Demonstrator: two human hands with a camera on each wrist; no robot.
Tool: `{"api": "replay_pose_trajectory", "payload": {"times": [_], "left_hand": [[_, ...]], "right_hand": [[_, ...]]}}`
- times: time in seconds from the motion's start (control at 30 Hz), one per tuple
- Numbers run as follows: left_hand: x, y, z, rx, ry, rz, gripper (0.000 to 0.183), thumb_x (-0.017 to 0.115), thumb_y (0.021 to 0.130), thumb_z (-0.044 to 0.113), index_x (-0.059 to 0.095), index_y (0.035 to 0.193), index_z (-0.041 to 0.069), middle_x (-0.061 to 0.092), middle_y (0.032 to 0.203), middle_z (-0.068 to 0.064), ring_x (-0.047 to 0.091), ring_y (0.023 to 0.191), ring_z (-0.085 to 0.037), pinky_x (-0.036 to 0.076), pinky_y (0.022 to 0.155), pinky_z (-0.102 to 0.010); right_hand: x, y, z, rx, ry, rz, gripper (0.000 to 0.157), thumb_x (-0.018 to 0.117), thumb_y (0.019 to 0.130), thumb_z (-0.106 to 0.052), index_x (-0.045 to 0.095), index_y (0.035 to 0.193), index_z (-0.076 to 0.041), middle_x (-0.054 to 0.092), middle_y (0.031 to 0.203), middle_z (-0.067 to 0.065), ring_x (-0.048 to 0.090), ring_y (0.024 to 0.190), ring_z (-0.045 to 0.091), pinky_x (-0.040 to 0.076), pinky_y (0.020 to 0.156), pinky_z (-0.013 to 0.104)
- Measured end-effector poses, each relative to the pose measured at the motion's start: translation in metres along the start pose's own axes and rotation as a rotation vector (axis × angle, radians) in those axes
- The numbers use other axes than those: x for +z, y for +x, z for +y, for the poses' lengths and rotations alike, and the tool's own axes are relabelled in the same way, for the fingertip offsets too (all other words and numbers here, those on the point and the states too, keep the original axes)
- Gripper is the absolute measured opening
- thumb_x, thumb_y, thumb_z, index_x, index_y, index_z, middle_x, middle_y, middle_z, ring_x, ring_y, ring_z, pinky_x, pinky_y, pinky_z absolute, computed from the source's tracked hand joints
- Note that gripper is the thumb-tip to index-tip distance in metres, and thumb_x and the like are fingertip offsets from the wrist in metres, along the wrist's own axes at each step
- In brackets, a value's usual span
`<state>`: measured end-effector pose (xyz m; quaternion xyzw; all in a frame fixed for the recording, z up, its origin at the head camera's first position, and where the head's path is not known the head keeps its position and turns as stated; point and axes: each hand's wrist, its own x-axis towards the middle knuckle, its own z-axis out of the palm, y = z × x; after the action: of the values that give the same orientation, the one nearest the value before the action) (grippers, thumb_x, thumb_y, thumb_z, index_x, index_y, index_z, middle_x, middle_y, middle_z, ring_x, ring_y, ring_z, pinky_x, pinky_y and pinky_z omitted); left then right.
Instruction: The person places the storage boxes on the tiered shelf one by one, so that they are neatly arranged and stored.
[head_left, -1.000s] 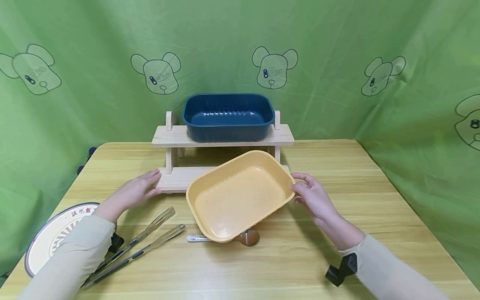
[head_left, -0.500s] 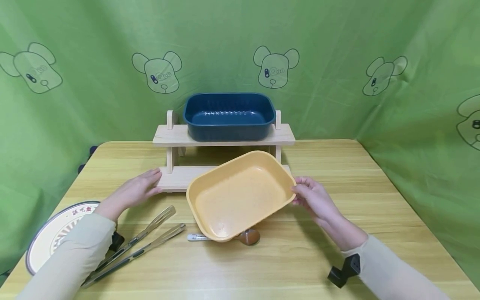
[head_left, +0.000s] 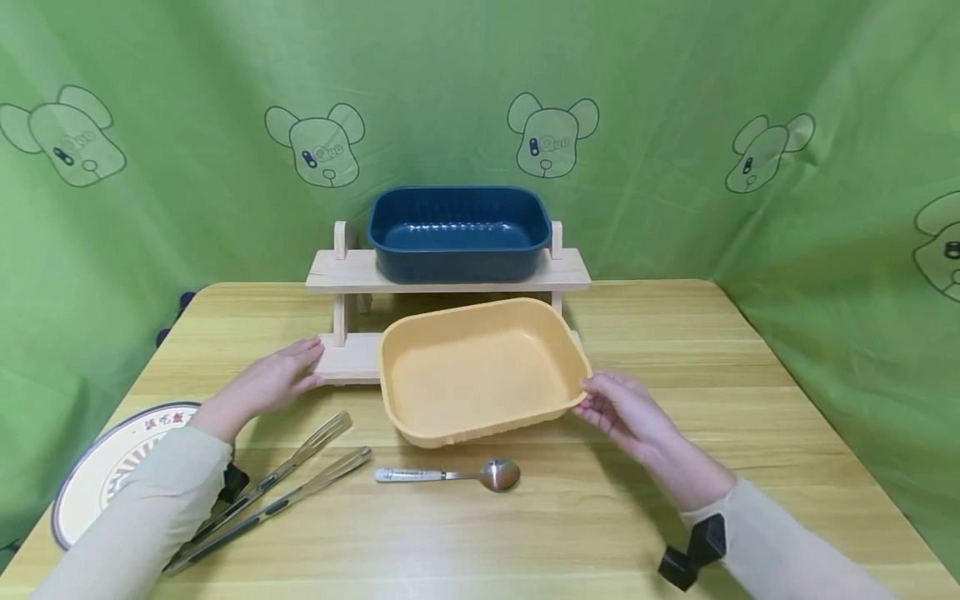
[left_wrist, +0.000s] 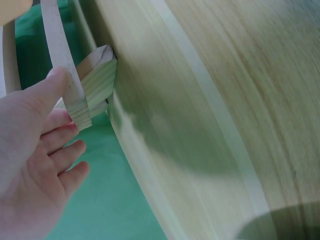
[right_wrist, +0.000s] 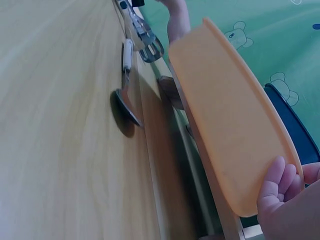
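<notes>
My right hand (head_left: 630,412) pinches the right end of a yellow rectangular basin (head_left: 480,375), thumb at the rim and fingers curled beneath. In the right wrist view the basin's side (right_wrist: 230,120) tilts beside the lower shelf. The basin overlaps the front of a two-tier wooden rack (head_left: 348,358) in the head view. At the rack's left end my left hand (head_left: 273,379) grips the lower board (left_wrist: 75,97), thumb on one face and fingertips on the other. A dark blue basin (head_left: 459,267) stands on the upper tier.
On the table in front of the rack lies a spoon (head_left: 498,475) with a patterned white handle. Metal tongs (head_left: 300,492) spread open at the left, partly under the left sleeve. Beside them is a round plate (head_left: 97,467). Green curtain (head_left: 645,225) surrounds the table.
The right hand has turned the yellow basin more level and lifted its near left corner back, away from the spoon, which now shows fully. The left hand stays at the rack.
</notes>
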<state>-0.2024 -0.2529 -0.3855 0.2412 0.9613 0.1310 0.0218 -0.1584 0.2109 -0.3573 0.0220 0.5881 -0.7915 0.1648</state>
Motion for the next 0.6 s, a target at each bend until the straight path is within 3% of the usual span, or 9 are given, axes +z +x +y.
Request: {"api": "replay_pose_trajectory", "payload": {"times": [0.33, 0.6], "left_hand": [[0.001, -0.001, -0.001, -0.003, 0.002, 0.002, 0.057, 0.056, 0.092, 0.022, 0.036, 0.133, -0.012, 0.029, 0.141, -0.028, 0.028, 0.128, -0.044, 0.022, 0.105, -0.054], [0.002, 0.0, -0.001, -0.003, 0.005, 0.006, 0.057, 0.056, 0.092, 0.022, 0.037, 0.133, -0.012, 0.03, 0.14, -0.028, 0.028, 0.127, -0.044, 0.023, 0.105, -0.054]], "right_hand": [[0.01, 0.0, 0.007, 0.044, 0.076, -0.005, 0.012, 0.055, 0.087, 0.001, 0.054, 0.076, -0.003, 0.056, 0.074, 0.006, 0.059, 0.07, 0.014, 0.052, 0.078, 0.024], [0.016, 0.001, 0.011, 0.057, 0.089, -0.014, 0.011, 0.049, 0.09, 0.003, 0.052, 0.081, -0.003, 0.056, 0.076, 0.007, 0.058, 0.071, 0.014, 0.052, 0.08, 0.026]]}}
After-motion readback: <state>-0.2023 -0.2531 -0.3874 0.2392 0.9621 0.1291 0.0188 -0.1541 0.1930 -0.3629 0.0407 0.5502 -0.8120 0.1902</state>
